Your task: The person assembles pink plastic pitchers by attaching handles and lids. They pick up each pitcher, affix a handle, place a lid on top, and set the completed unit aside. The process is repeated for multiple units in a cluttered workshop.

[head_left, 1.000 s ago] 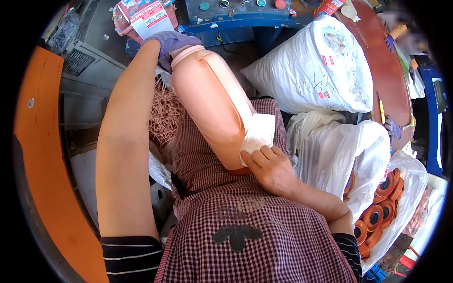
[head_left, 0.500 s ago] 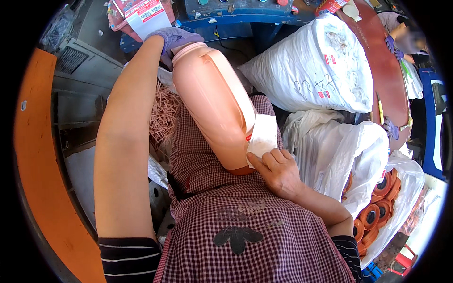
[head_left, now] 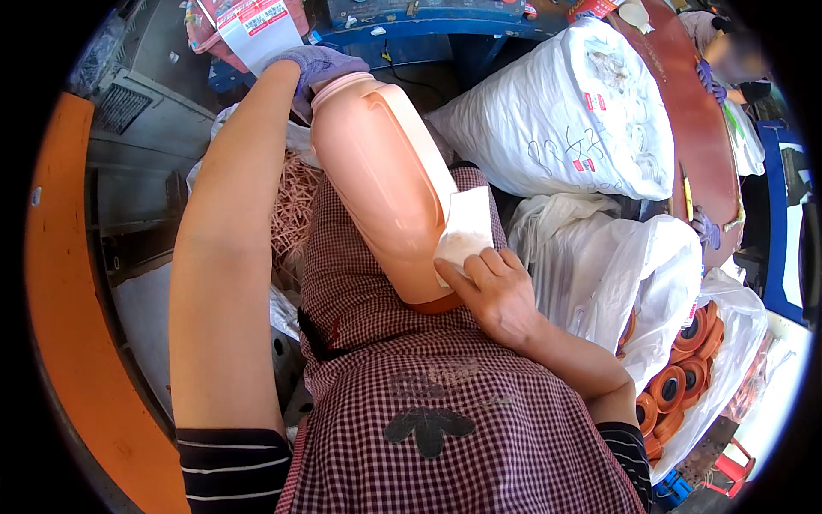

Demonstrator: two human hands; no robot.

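Observation:
A glossy pink plastic flask (head_left: 368,163) with a long side handle lies slanted across my lap, its neck away from me. A darker orange-brown base (head_left: 435,303) closes its near end. My left hand (head_left: 315,70), in a purple-grey glove, grips the flask at the neck; its fingers are partly hidden behind the rim. My bare right hand (head_left: 501,295) pinches a folded white cloth (head_left: 467,224) and presses it against the flask's lower right side, just below the handle.
Pink plastic strips (head_left: 294,201) lie left of my lap. On the right stand a full white sack (head_left: 556,120) and clear bags (head_left: 591,265), one with orange-brown ring parts (head_left: 668,390). A gloved co-worker is at the red-brown table (head_left: 698,128). A pink basket (head_left: 210,38) stands far left.
My right hand has moved the cloth a little left, farther onto the flask's lower body. My left hand keeps its hold on the neck.

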